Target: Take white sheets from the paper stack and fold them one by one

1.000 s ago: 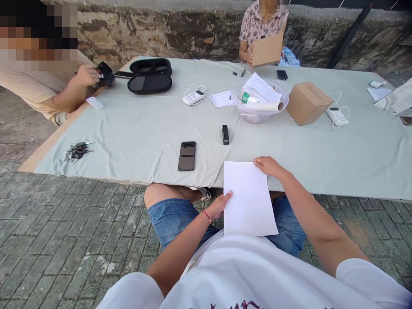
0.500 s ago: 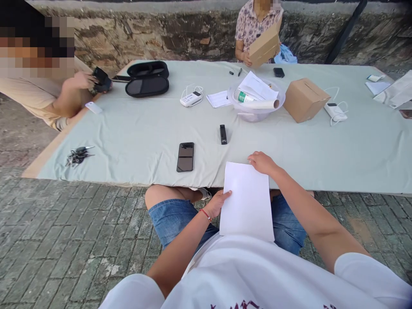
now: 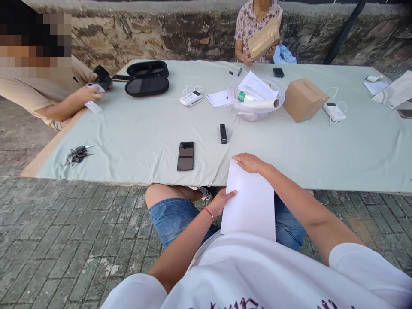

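Observation:
White paper, a sheet or a thin stack, lies in front of my shirt, its far end by the table edge. My left hand pinches its left side, thumb on top and fingers hidden underneath. Across the far edge, near the left corner, my right hand is closed over the paper with its fingertips at the corner. Beyond my hands, a dark folding phone and a small black device lie on the cloth.
The cloth-covered table carries keys, a black case, a plastic basin of papers and a cardboard box. One person at left handles a dark device; another across holds a flat carton.
My right hand has moved left along the paper's far edge and closed on its corner. The paper has shifted slightly. The person across has turned the carton.

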Available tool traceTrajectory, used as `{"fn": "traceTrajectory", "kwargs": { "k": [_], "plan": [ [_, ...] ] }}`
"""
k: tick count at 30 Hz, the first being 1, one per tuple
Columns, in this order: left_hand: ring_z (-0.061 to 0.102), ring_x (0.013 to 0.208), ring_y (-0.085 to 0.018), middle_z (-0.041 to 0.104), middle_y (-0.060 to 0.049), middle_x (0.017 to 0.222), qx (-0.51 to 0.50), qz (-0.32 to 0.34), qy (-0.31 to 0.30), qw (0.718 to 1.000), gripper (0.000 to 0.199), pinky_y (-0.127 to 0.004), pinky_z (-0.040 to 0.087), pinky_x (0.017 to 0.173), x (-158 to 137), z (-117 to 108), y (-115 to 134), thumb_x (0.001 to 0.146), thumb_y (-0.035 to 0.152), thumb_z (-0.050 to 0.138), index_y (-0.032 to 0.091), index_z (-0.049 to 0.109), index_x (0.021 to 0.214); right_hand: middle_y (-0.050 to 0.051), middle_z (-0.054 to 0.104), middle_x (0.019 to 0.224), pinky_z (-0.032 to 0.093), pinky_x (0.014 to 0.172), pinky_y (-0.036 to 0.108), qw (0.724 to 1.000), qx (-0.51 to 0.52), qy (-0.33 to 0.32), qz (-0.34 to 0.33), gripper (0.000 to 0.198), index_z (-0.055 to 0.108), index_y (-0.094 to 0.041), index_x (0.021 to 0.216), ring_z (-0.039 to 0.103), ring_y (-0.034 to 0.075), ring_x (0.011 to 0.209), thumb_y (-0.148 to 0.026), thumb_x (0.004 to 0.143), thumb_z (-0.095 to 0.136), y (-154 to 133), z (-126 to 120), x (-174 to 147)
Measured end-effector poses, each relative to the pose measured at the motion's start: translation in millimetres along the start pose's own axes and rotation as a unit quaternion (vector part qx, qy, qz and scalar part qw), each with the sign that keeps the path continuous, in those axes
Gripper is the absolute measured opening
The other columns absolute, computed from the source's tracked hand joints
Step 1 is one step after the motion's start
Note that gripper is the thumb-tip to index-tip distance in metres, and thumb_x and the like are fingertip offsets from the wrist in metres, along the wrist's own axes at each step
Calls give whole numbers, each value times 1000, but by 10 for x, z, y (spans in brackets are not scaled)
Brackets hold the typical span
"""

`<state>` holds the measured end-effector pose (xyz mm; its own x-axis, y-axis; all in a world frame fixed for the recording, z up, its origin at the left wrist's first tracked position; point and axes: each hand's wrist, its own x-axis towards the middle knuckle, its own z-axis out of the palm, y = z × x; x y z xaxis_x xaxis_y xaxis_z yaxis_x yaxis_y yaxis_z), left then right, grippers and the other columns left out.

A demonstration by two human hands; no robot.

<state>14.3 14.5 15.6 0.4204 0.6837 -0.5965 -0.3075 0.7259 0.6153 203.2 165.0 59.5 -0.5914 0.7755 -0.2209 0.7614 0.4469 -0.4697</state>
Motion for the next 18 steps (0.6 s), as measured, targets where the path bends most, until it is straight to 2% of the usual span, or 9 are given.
{"fn": "traceTrajectory", "kwargs": {
  "k": [3,5,7,11,13,15,17,18],
  "plan": [
    [71,77,-24,74,-17,95,4,5,8,1000,54,-37,56,76,0,21,0,65,43,87,7,70,102,6,44,150,41,103,47,997,-37,55,-45,45,49,-30,142,43,28,132,-29,99,38,-86,-34,-21],
    [70,76,-24,74,-16,94,6,6,10,1000,54,-36,56,75,0,31,-1,64,42,87,7,70,102,5,48,147,36,106,50,993,-68,35,-90,38,61,-31,131,40,29,135,-30,98,41,-141,-59,-25],
    [70,75,-24,74,-16,93,7,6,13,1000,55,-36,56,74,1,34,-4,63,42,88,7,70,101,6,54,142,34,107,52,991,-83,20,-102,34,69,-30,119,38,29,136,-30,98,42,-173,-79,-23],
    [70,76,-24,74,-17,94,6,10,10,1000,54,-37,56,75,4,15,-20,63,41,88,7,70,101,7,50,146,35,108,51,993,-75,43,-84,37,65,-29,125,38,29,137,-32,99,40,-166,-97,-25],
    [70,77,-24,74,-17,96,-1,14,5,1000,54,-37,56,76,4,-1,-31,64,40,87,7,70,102,6,47,148,36,107,49,995,-58,44,-72,40,59,-28,133,39,28,136,-33,99,39,-135,-109,-36],
    [70,79,-24,74,-18,98,-11,19,2,1000,54,-37,56,77,1,-12,-40,64,39,87,7,70,104,7,44,151,38,105,46,996,-35,75,-46,45,50,-25,141,41,27,135,-34,100,36,-93,-130,-55],
    [70,80,-24,74,-18,100,-19,20,-2,1000,54,-37,56,79,-5,-14,-44,65,39,87,8,70,106,8,49,146,41,101,44,996,-25,88,-8,45,52,-24,139,46,27,130,-35,101,32,-47,-153,-81],
    [70,81,-24,74,-18,100,-22,19,-2,1000,54,-37,56,79,-8,-11,-44,65,39,87,8,69,106,8,56,139,43,98,43,998,-25,65,9,43,57,-24,133,50,27,124,-36,101,31,-27,-160,-98]
  ]
}}
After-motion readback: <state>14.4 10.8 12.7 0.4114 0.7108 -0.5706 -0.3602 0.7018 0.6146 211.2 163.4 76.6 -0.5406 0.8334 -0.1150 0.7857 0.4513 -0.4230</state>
